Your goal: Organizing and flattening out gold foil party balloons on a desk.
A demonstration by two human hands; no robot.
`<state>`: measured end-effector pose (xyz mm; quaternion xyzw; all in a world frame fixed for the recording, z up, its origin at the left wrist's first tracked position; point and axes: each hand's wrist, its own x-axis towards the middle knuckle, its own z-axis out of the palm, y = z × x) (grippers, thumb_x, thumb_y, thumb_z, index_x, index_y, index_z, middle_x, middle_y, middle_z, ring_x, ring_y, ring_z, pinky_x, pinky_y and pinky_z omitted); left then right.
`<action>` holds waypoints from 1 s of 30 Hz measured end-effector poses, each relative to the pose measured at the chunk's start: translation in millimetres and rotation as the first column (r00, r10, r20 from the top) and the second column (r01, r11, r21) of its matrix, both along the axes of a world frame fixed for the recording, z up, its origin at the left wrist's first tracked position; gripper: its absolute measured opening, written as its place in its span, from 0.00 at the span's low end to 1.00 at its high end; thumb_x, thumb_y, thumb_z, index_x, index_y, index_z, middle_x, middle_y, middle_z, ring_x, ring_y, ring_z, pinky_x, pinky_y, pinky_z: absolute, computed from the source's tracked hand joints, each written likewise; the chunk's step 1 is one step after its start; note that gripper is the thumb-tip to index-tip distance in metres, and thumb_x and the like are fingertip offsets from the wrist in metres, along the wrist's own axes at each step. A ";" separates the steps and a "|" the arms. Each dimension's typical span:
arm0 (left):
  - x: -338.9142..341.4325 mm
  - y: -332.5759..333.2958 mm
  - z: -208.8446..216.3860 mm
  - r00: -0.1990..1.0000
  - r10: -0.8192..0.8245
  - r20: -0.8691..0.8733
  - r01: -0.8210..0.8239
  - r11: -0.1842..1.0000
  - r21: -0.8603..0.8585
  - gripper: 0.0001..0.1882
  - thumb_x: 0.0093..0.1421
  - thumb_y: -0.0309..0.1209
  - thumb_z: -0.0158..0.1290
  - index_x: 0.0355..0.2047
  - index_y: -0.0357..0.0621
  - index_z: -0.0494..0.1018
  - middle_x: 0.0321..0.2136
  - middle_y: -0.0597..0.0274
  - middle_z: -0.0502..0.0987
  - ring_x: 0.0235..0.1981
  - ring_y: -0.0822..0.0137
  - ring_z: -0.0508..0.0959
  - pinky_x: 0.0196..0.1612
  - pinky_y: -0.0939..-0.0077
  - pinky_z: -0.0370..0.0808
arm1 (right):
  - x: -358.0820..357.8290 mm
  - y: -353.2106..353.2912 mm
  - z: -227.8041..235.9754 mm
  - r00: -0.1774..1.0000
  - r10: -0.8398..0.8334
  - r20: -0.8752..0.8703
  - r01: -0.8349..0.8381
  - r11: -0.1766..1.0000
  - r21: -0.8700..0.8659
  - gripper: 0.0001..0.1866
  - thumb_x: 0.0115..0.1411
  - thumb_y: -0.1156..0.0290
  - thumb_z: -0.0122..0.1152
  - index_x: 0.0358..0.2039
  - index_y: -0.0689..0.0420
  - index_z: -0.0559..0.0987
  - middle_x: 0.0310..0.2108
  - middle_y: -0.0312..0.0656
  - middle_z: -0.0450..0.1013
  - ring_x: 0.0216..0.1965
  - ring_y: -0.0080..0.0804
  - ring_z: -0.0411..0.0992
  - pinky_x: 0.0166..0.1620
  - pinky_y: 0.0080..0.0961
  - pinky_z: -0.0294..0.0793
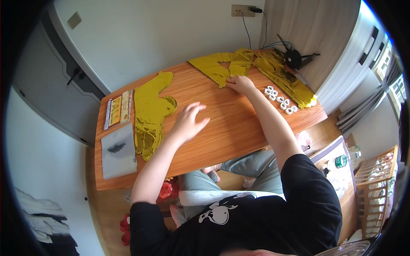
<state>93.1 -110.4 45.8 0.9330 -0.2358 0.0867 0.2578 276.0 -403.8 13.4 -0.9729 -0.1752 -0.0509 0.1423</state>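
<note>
Touching the tip of a gold foil piece [209, 65] near the far edge of the worktop [232, 121] with the right hand [241, 84]; holding the left hand [188, 122], fingers spread, above the worktop's middle.

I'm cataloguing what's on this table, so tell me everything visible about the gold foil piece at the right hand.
The gold foil piece looks thin and shiny, lying mostly flat near the far edge of the wooden table. Its left end tapers, an opening shows wood, and its right part is more wrinkled. The right hand touches its near end; pinching or pressing is unclear. Rightward lies more crumpled foil.
</note>
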 end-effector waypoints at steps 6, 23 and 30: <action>130.4 -70.0 -44.6 0.986 0.140 -0.085 -0.150 0.981 -0.123 0.33 0.66 0.52 0.52 0.64 0.45 0.66 0.66 0.54 0.66 0.68 0.53 0.63 0.69 0.52 0.59 | 6.4 1.7 -14.5 0.997 -0.016 0.080 0.012 0.999 0.051 0.20 0.67 0.47 0.51 0.50 0.39 0.84 0.58 0.38 0.75 0.52 0.43 0.76 0.55 0.39 0.75; 159.0 -117.0 -56.3 0.918 0.359 0.167 -0.376 0.923 0.086 0.36 0.66 0.48 0.51 0.71 0.56 0.56 0.69 0.55 0.61 0.69 0.52 0.60 0.66 0.43 0.59 | 28.2 -4.4 41.8 0.995 -0.089 0.037 0.091 0.994 -0.060 0.17 0.67 0.52 0.52 0.42 0.49 0.83 0.39 0.47 0.81 0.42 0.48 0.79 0.44 0.44 0.77; 159.0 -122.1 -49.4 0.923 0.227 0.312 -0.264 0.961 0.082 0.30 0.67 0.41 0.51 0.68 0.58 0.63 0.67 0.53 0.62 0.69 0.53 0.61 0.65 0.50 0.64 | 62.5 -18.8 35.4 0.999 0.007 0.035 -0.005 0.998 -0.059 0.25 0.69 0.58 0.48 0.67 0.37 0.69 0.48 0.48 0.79 0.50 0.47 0.77 0.50 0.42 0.77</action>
